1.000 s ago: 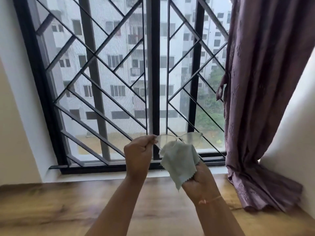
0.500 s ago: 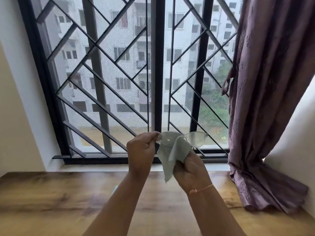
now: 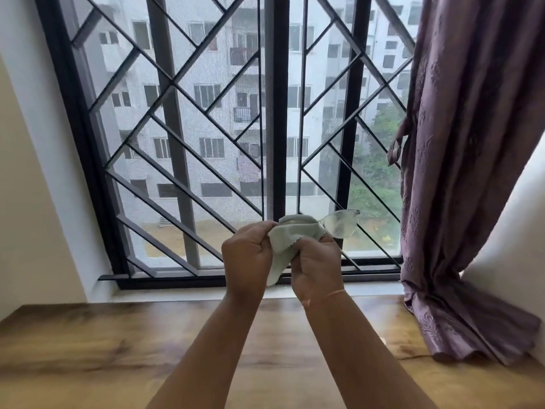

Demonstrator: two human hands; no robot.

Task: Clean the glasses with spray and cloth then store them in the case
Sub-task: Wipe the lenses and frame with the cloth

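I hold clear-framed glasses (image 3: 342, 224) up in front of the window. My left hand (image 3: 247, 255) grips their left end, which is hidden under the cloth. A pale green cloth (image 3: 290, 234) is wrapped over the left lens, and my right hand (image 3: 317, 264) pinches it around that lens. The right lens sticks out bare to the right and looks smeared. Neither the spray nor the case is in view.
A black window grille (image 3: 224, 137) fills the background behind my hands. A purple curtain (image 3: 460, 172) hangs at the right and bunches on the wooden desk (image 3: 88, 355) below my arms.
The cloth has moved up and now covers the whole left lens. My right hand has closed in toward my left. The camera has tilted up a little.
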